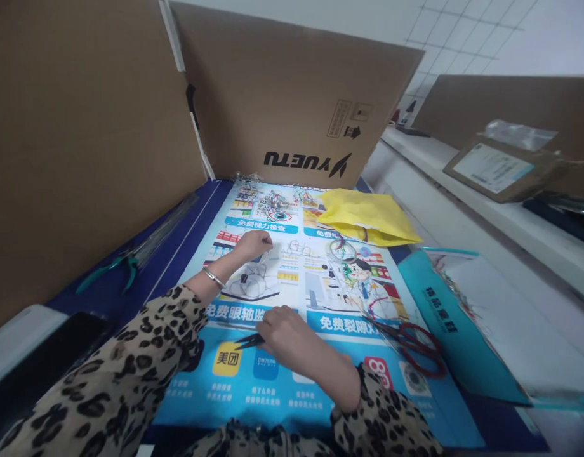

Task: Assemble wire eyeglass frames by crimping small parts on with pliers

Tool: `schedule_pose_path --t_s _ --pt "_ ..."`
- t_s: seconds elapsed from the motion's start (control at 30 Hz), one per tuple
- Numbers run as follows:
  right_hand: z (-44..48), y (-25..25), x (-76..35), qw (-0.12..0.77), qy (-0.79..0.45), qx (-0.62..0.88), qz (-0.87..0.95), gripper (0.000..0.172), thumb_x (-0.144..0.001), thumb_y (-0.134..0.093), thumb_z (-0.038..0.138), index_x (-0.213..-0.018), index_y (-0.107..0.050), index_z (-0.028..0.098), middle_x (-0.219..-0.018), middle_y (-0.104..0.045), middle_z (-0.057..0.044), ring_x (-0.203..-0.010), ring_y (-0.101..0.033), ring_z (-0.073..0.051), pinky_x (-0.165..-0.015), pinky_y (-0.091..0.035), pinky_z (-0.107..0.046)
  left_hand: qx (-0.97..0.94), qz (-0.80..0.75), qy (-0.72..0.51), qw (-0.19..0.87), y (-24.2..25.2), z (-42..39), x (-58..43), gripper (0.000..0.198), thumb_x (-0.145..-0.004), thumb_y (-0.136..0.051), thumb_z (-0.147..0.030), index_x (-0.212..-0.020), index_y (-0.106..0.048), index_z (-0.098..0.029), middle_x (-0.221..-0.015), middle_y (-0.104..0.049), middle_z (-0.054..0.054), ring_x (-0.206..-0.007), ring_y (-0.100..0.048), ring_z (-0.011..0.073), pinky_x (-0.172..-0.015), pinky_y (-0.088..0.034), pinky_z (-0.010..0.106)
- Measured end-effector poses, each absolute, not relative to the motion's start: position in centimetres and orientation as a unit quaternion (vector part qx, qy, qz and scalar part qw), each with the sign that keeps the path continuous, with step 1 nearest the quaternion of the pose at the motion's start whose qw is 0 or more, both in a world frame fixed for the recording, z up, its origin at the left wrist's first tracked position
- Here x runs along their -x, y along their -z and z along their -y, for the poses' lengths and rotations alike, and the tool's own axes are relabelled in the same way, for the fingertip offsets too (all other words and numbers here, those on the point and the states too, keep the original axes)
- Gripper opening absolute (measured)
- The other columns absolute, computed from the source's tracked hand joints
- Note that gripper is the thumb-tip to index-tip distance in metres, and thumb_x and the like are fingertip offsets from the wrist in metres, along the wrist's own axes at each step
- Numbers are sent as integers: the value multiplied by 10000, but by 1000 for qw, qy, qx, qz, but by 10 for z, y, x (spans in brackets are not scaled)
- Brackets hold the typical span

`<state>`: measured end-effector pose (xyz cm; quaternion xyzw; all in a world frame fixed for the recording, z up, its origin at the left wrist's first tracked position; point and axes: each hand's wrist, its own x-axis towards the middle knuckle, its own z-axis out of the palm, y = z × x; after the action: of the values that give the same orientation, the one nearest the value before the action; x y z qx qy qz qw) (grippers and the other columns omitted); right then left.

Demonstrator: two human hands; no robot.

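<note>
My left hand reaches out over a colourful printed poster, fingers curled in a pinch on a thin wire near a loose bundle of wire. A silver bangle circles that wrist. My right hand rests closer to me on the poster, fingers closed round a small black tweezer-like tool whose tips point left. Both arms wear leopard-print sleeves.
Tall cardboard walls enclose the back and left. Green-handled pliers lie at left, red-handled scissors at right. A yellow bag, a teal folder, and tangles of coloured wire lie nearby.
</note>
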<state>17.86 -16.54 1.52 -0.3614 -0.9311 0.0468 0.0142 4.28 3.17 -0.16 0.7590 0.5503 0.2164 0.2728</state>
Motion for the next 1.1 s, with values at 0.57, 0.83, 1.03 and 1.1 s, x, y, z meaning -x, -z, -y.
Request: schedule_pose_path --t_s 0.57,0.83,1.03,1.1 --pt "172 -14 -176 9 6 341 940 53 -829 -516 139 -785 -545 146 -778 -568 -62 -734 -507 -197 -615 -357 -320 -799 -513 -212 234 -21 10 -11 181 -741 -536 -309 -780 -654 -178 -747 -656 19 -706 -575 159 -623 -382 233" --pt "180 -12 -166 1 47 336 941 30 -810 -527 121 -789 -549 123 -761 -567 -87 -732 -510 -219 -601 -359 -339 -799 -467 -235 296 -28 61 23 182 -776 -515 -301 -787 -656 -185 -774 -665 7 -732 -582 152 -658 -409 223" --pt "164 -15 -177 2 -53 348 936 85 -807 -509 172 -837 -580 136 -842 -606 -70 -792 -529 -197 -668 -363 -314 -791 -452 -242 334 -14 59 25 159 -773 -531 -266 -755 -657 -171 -737 -654 7 -701 -574 141 -634 -402 211" --pt "159 -16 -182 4 -101 363 926 101 -774 -539 200 -837 -591 140 -845 -615 -68 -778 -535 -188 -661 -357 -294 -799 -440 -236 334 -12 60 23 150 -772 -541 -258 -761 -662 -170 -728 -646 4 -689 -569 135 -631 -395 209"
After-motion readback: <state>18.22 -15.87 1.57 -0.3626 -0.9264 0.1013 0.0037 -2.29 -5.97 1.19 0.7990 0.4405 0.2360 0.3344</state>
